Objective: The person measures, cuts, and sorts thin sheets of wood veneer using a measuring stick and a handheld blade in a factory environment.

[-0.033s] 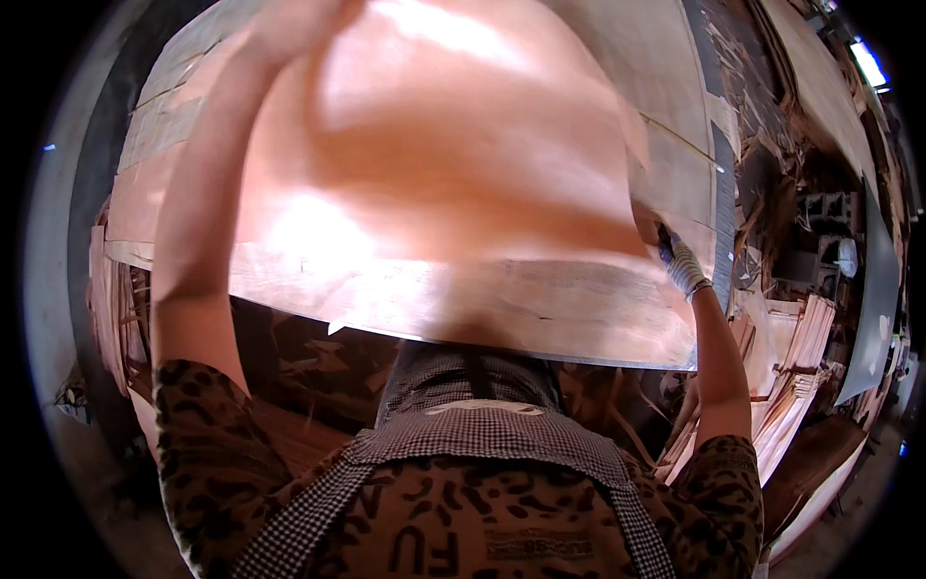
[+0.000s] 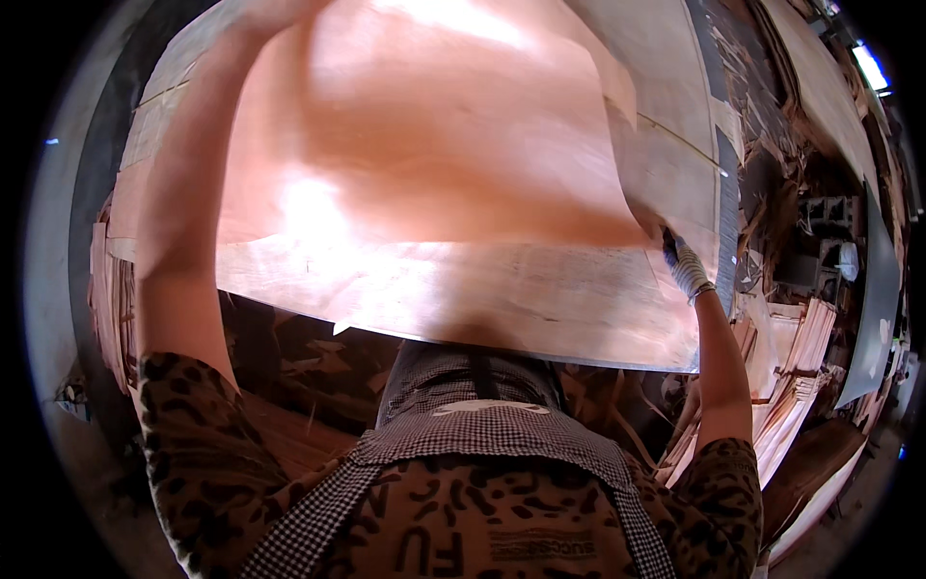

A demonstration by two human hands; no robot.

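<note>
A thin, reddish wood veneer sheet [image 2: 463, 145] bows upward over a paler wood sheet [image 2: 540, 309] lying flat before me. My left arm reaches along the left side to the far edge of the veneer. There my left hand [image 2: 299, 8] is smeared and cut off by the top of the picture, so its fingers do not show. On the right, my right hand [image 2: 689, 268], in a striped white-and-grey glove with dark fingers, grips the near right corner of the veneer. Part of its fingers is hidden by that corner.
Stacked veneer strips [image 2: 796, 386] lean at the right, with more strips [image 2: 114, 299] at the far left. Grey hollow blocks [image 2: 831, 217] stand beyond torn scraps on the right. A thin stick [image 2: 680, 145] lies across the pale sheets. Scraps [image 2: 318, 357] litter the ground below the near edge.
My left arm has shifted slightly left and up, and its hand has moved farther out of the top. The veneer's near edge has risen a little. My right hand has barely moved.
</note>
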